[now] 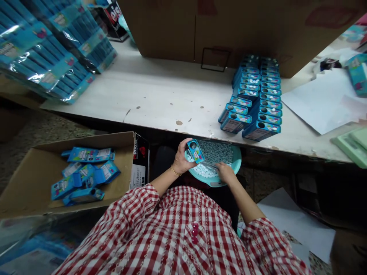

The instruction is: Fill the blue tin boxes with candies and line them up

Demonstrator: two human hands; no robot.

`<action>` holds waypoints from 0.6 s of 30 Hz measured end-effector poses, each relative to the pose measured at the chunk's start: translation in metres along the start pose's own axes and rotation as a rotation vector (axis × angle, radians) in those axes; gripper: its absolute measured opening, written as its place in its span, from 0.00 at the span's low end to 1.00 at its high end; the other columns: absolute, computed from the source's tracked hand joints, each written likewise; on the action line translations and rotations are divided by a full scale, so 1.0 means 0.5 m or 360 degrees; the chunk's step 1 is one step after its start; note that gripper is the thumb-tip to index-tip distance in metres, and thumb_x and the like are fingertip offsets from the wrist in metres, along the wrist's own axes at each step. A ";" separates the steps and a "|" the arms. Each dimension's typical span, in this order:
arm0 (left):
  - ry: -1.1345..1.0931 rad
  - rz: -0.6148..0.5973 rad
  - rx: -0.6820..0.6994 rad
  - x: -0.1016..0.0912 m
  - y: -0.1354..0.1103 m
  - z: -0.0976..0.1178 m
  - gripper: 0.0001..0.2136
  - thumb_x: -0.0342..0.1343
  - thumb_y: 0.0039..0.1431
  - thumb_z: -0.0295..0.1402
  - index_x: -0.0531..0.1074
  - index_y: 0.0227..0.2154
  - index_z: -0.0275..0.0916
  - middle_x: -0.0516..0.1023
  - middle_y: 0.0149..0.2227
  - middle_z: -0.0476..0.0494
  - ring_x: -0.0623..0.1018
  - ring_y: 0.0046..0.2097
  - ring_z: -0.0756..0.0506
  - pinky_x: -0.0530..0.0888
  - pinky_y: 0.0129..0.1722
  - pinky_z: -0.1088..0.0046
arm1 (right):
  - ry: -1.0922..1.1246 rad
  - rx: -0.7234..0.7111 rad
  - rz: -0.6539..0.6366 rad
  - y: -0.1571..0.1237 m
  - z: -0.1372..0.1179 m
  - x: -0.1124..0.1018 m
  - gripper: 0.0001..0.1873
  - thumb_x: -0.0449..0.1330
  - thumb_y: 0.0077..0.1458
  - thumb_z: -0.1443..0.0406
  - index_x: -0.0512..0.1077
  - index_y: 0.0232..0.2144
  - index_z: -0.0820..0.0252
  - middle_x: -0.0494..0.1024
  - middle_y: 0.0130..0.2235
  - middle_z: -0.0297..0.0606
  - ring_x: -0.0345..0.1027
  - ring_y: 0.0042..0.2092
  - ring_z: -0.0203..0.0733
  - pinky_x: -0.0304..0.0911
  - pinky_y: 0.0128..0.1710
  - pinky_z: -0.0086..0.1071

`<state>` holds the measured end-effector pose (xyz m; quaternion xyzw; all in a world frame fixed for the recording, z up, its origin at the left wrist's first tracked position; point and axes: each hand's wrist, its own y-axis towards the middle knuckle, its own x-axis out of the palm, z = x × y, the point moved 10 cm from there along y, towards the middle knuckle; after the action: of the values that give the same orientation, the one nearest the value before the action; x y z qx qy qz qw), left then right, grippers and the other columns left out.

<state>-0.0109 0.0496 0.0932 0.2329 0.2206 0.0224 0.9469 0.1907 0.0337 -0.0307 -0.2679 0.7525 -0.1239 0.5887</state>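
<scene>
My left hand (181, 158) is shut on a small blue mint tin (195, 151), which it holds tilted above a round teal tray (236, 164). The tin has a round opening in its top. My right hand (225, 172) rests low over the tray and seems to grip a small metal scoop (210, 166). Its tip lies among white mints (204, 170). Beyond them, a larger heap of grey-blue mints (215, 151) fills the far half of the tray. A gold bangle circles my left wrist.
Two rows of blue tins (252, 95) stand on a worn white table (160, 99) ahead. A cardboard box (243, 30) rests behind them. Loose tins lie in an open carton (86, 175) at my left. Shrink-wrapped tin packs (48, 49) sit at the far left, and paper sheets (318, 99) lie right.
</scene>
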 end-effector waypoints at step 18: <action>-0.0213 -0.0293 0.0032 0.174 0.194 0.044 0.38 0.59 0.49 0.37 0.47 0.60 0.37 0.58 0.57 0.30 0.63 0.58 0.38 0.64 0.55 0.56 | -0.0449 -0.0438 0.1399 -0.107 -0.085 -0.443 0.27 0.54 0.55 0.64 0.58 0.57 0.62 0.60 0.58 0.45 0.50 0.59 0.50 0.52 0.55 0.44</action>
<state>0.0830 0.1392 0.1191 0.2222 0.1776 -0.0824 0.9551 0.2000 0.1054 0.1895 -0.0140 0.7167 0.2751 0.6407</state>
